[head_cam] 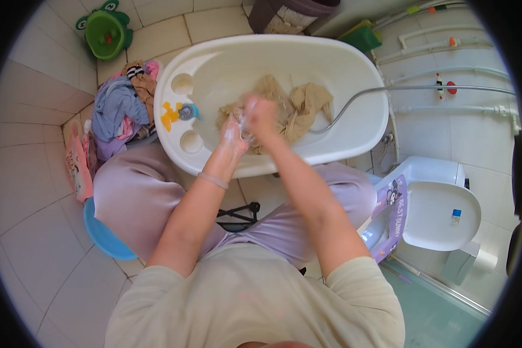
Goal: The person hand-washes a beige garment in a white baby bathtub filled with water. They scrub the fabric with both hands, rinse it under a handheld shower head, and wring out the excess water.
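A wet tan garment (306, 106) lies crumpled in a white plastic baby bathtub (352, 150). Part of it is bunched between my two hands, with white suds on the skin and cloth. My left hand (235, 135) grips the bunched cloth near the tub's front side, a pale band around its wrist. Pressed close to it, my right hand (261, 114) is shut on the same cloth and blurred by motion; its fingers are hard to make out. A metal shower hose (361, 93) runs over the tub's right rim, its end hidden by the garment.
Left of the tub sits a heap of clothes (119, 108), near a pink bottle (78, 165) and a blue basin (102, 230). A green frog-shaped potty (104, 37) and a dark bucket (291, 15) stand behind. The toilet (441, 215) and wall pipes (452, 108) are right.
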Demonstrator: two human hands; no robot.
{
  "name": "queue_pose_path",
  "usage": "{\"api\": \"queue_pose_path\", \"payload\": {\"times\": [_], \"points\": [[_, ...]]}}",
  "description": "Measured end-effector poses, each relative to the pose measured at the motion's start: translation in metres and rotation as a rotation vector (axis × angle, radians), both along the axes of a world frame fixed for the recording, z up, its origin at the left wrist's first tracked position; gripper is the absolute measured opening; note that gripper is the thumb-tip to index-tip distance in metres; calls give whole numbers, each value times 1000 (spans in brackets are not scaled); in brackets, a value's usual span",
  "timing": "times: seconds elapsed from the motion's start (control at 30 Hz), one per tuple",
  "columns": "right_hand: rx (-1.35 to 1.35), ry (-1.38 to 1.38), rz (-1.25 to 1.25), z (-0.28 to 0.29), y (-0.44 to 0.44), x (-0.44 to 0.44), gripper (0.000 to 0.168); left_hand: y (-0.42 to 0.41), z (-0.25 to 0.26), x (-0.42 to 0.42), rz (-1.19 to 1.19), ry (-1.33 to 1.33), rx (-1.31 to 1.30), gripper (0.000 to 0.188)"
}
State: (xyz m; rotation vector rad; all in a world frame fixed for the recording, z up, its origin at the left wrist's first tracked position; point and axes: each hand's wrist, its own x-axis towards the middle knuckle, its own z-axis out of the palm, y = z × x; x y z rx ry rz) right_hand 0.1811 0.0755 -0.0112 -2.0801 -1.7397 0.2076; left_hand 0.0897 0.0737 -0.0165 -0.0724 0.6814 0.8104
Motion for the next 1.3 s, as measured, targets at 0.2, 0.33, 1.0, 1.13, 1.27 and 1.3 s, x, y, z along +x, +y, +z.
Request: {"api": "queue_pose_path", "payload": {"times": [0.2,0.33,1.0,1.13,1.27,1.3], "points": [[224,143,-137,52,4,1,19,15,13,-25,95,-139,-87,36],[221,140,311,52,-40,-57,12,22,-50,-25,-147,-300,288,35],[62,558,-229,13,-33,-40,42,-3,14,-8,86,-33,-32,44],[185,401,-185,13,-25,12,45,-16,4,10,-89,77,79,56],[111,299,242,39,-44,-11,35,11,-19,-22,-214,155,-131,65],[19,325,320,57,-62,-45,32,14,-27,-31,-217,53,-81,64]]}}
